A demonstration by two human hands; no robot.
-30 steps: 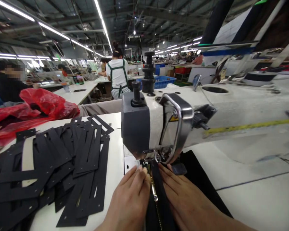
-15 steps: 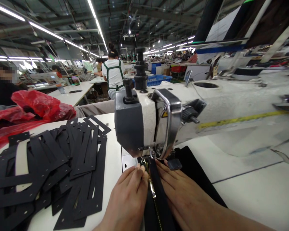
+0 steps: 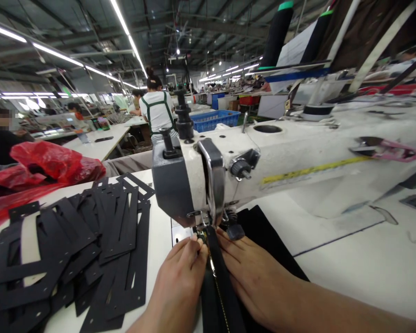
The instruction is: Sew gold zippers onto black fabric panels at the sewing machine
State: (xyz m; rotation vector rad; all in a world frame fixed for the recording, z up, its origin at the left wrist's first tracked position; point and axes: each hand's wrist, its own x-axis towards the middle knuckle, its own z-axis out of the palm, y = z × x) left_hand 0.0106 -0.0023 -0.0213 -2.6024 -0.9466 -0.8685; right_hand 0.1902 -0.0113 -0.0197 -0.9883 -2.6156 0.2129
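A black fabric strip (image 3: pixel 225 282) with a gold-toothed zipper (image 3: pixel 217 289) runs under the needle area of a white and grey sewing machine (image 3: pixel 171 185). My left hand (image 3: pixel 182 277) is closed on the strip's left edge, fingertips bunched just before the presser foot. Flat on the strip's right side lies my right hand (image 3: pixel 253 273), its fingers stretched toward the foot. The metal zipper pull (image 3: pixel 213 269) shows between the two hands. A wider black cloth (image 3: pixel 263 236) lies beneath and beyond my right hand.
Black slotted pieces (image 3: pixel 107 231) are heaped on the table's left side, beside red plastic (image 3: pixel 52 162). Pink-handled snips (image 3: pixel 391 149) and a yellow measuring tape (image 3: pixel 315 169) are on the machine arm. Ahead are a blue basket (image 3: pixel 215 120) and a person in white (image 3: pixel 157 111).
The camera view has shifted, so the machine and hands appear further left and more of the machine arm shows. Both hands keep nearly the same place beside the zipper.
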